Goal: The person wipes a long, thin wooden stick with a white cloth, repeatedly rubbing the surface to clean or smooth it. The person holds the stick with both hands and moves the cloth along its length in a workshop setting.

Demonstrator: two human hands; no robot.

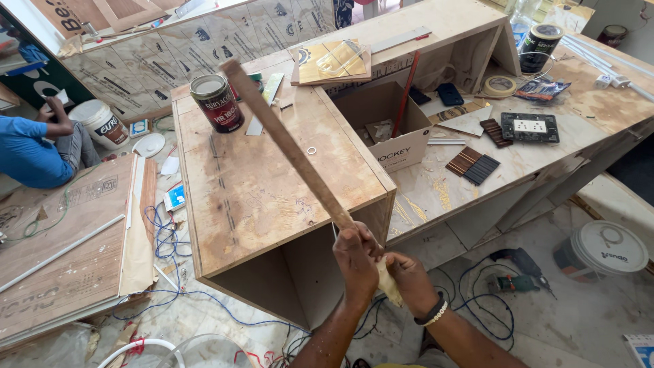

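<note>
Both hands sit closest: the left hand (356,253) is wrapped tight round the near end of a long thin brown wooden strip (289,146), and the right hand (409,278) is closed on a pale crumpled cloth (390,283) pressed to that end. Beneath the strip lies a large open-fronted plywood cabinet box (252,197), which carries a dark round tin can (216,102) and a tiny metal ring (311,150)

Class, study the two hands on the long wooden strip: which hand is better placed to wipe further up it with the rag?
Probably the right hand: it already holds the pale rag against the wooden strip, while the left hand grips the strip's near end, steadying it.
</note>
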